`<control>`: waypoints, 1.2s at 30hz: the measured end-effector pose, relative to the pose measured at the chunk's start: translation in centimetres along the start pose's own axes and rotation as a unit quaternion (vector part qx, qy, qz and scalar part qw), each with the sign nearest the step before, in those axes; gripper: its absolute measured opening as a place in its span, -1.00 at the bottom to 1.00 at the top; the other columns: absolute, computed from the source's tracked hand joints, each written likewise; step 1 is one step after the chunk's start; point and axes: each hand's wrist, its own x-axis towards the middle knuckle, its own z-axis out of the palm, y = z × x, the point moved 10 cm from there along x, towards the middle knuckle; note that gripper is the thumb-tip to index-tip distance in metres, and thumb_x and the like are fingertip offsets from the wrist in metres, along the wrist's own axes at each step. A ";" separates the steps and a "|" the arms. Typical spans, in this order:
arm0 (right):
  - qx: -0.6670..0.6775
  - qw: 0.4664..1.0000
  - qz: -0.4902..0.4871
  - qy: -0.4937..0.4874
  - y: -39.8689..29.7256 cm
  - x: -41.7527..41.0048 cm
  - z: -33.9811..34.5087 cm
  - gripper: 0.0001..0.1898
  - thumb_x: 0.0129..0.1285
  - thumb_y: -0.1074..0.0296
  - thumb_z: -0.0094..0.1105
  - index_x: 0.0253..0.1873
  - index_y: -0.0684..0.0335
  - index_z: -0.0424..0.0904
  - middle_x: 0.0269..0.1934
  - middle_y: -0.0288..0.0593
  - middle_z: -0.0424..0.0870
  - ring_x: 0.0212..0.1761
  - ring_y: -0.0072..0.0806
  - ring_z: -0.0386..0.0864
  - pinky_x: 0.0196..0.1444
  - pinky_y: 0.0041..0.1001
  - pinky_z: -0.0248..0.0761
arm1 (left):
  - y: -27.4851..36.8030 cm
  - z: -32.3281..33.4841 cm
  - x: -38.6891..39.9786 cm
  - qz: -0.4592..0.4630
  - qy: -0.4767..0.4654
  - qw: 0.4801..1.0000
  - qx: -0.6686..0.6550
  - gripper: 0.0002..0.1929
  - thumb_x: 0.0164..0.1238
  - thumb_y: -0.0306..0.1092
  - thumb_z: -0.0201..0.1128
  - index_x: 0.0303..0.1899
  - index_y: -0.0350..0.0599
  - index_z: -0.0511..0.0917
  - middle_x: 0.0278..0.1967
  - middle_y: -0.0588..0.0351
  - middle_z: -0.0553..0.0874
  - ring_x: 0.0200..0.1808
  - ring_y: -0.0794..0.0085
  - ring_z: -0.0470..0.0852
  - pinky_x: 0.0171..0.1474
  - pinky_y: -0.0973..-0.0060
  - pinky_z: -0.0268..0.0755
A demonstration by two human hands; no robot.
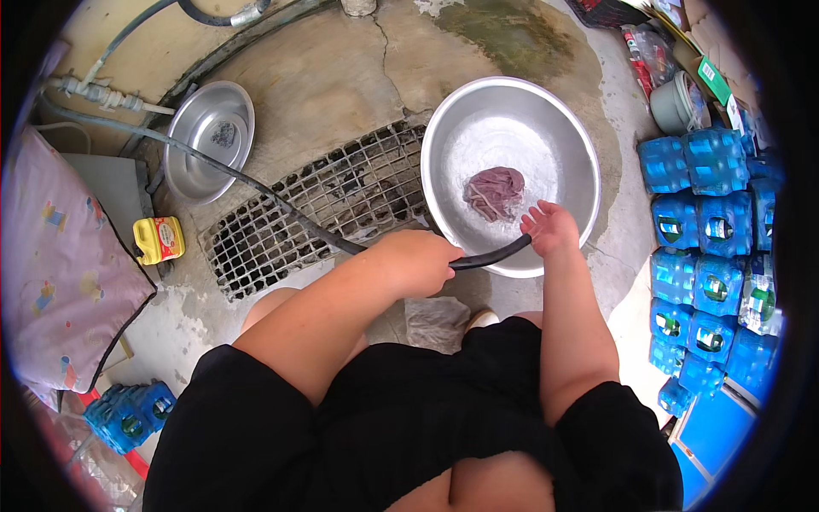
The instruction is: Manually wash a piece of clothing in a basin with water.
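Note:
My left hand (422, 261) grips a black rubber hose (489, 258) close to its end. The hose end reaches over the near rim of a large round metal basin (582, 160). Beside that end is my right hand (551, 229), fingers spread and palm partly turned up, over the basin's near right side. Whether it touches the hose is hard to tell. A wet, crumpled mauve cloth (496, 192) lies on the basin's bottom, with a pale cord or strip on it. Water glistens around the cloth.
A metal floor grate (320, 198) lies left of the basin. Beyond it a smaller metal basin (243, 147) leans tilted by the wall pipe (109, 96). A yellow jug (160, 240) stands at left. Blue shrink-wrapped bottle packs (694, 221) are stacked at right, near a grey bucket (670, 105).

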 end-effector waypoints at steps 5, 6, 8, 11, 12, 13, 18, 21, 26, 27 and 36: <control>0.002 1.000 -0.003 -0.014 0.0 0.3 0.2 -0.50 0.54 0.26 -0.12 0.48 0.30 0.20 0.51 0.09 0.19 0.33 0.04 0.37 0.34 -0.06 0.29 | -0.1 0.1 0.1 -0.004 -0.007 1.000 0.003 -0.66 0.46 -0.23 0.20 0.19 0.01 0.65 -0.04 -0.08 0.76 0.04 0.02 0.72 0.08 0.12 0.54; -0.001 1.000 -0.002 -0.020 0.0 0.3 0.3 -0.50 0.55 0.26 -0.12 0.48 0.31 0.20 0.51 0.09 0.19 0.33 0.04 0.37 0.35 -0.06 0.29 | -0.1 0.2 0.1 -0.005 -0.014 1.000 0.005 -0.66 0.46 -0.22 0.20 0.20 0.02 0.64 -0.04 -0.08 0.76 0.04 0.02 0.72 0.08 0.13 0.54; -0.003 1.000 -0.001 -0.024 0.0 0.3 0.4 -0.51 0.55 0.26 -0.13 0.48 0.31 0.21 0.51 0.09 0.20 0.32 0.03 0.38 0.35 -0.06 0.29 | -0.3 0.4 0.3 -0.014 -0.033 0.999 0.009 -0.60 0.50 -0.18 0.18 0.31 0.12 0.57 0.02 -0.07 0.75 0.08 0.01 0.69 0.13 0.13 0.52; -0.007 1.000 -0.003 -0.018 -0.1 0.2 0.4 -0.51 0.56 0.26 -0.15 0.47 0.32 0.22 0.50 0.09 0.21 0.31 0.03 0.39 0.33 -0.07 0.31 | -0.3 0.4 0.3 -0.016 -0.026 1.000 0.003 -0.61 0.48 -0.20 0.19 0.29 0.07 0.59 0.01 -0.07 0.76 0.08 0.03 0.70 0.12 0.14 0.53; -0.011 1.000 -0.005 -0.015 -0.1 0.1 0.4 -0.52 0.56 0.26 -0.15 0.47 0.32 0.22 0.50 0.09 0.22 0.30 0.02 0.39 0.31 -0.07 0.32 | -0.4 0.3 0.3 -0.017 -0.022 1.000 -0.003 -0.62 0.47 -0.21 0.20 0.25 0.03 0.62 0.00 -0.07 0.76 0.07 0.04 0.72 0.11 0.14 0.54; -0.016 1.000 -0.007 -0.010 -0.1 0.1 0.4 -0.52 0.56 0.26 -0.15 0.46 0.32 0.23 0.49 0.09 0.23 0.30 0.02 0.39 0.30 -0.07 0.32 | -0.4 0.3 0.3 -0.016 -0.019 1.000 0.000 -0.62 0.47 -0.21 0.20 0.25 0.03 0.62 0.00 -0.07 0.76 0.07 0.04 0.72 0.11 0.14 0.54; -0.012 1.000 0.001 -0.015 0.1 0.1 0.6 -0.54 0.57 0.24 -0.16 0.44 0.33 0.25 0.47 0.08 0.26 0.24 -0.01 0.43 0.24 -0.10 0.37 | -0.5 0.4 0.3 -0.016 -0.022 1.000 0.004 -0.61 0.47 -0.21 0.19 0.26 0.04 0.61 0.00 -0.06 0.76 0.07 0.04 0.72 0.11 0.15 0.55; -0.011 1.000 0.006 -0.019 0.2 0.4 0.7 -0.54 0.57 0.24 -0.16 0.43 0.33 0.26 0.45 0.08 0.27 0.21 -0.02 0.44 0.22 -0.10 0.38 | -0.8 0.8 0.3 -0.025 -0.046 0.999 0.005 -0.56 0.50 -0.19 0.16 0.37 0.17 0.52 0.06 -0.07 0.74 0.13 0.00 0.67 0.18 0.12 0.50; -0.005 1.000 0.012 -0.015 0.5 0.6 0.5 -0.56 0.56 0.24 -0.15 0.40 0.34 0.28 0.43 0.08 0.28 0.17 -0.05 0.45 0.20 -0.11 0.39 | -0.9 0.6 0.2 -0.023 -0.039 0.999 0.011 -0.56 0.49 -0.20 0.15 0.35 0.12 0.54 0.05 -0.06 0.74 0.11 0.01 0.68 0.16 0.14 0.51; -0.001 1.000 0.013 -0.013 0.6 0.7 0.4 -0.56 0.56 0.24 -0.15 0.39 0.34 0.28 0.43 0.08 0.28 0.17 -0.06 0.45 0.20 -0.12 0.39 | -0.9 0.7 0.2 -0.024 -0.045 0.999 0.011 -0.55 0.50 -0.19 0.15 0.38 0.16 0.51 0.08 -0.07 0.74 0.13 0.00 0.67 0.18 0.13 0.50; 0.021 1.000 0.014 -0.003 0.9 1.3 -0.2 -0.64 0.49 0.34 -0.04 0.28 0.37 0.39 0.24 0.03 0.39 0.14 -0.08 0.40 0.23 -0.13 0.35 | -1.1 0.7 0.1 -0.028 -0.052 0.998 0.015 -0.54 0.49 -0.19 0.15 0.39 0.18 0.50 0.09 -0.05 0.73 0.15 0.02 0.67 0.19 0.14 0.50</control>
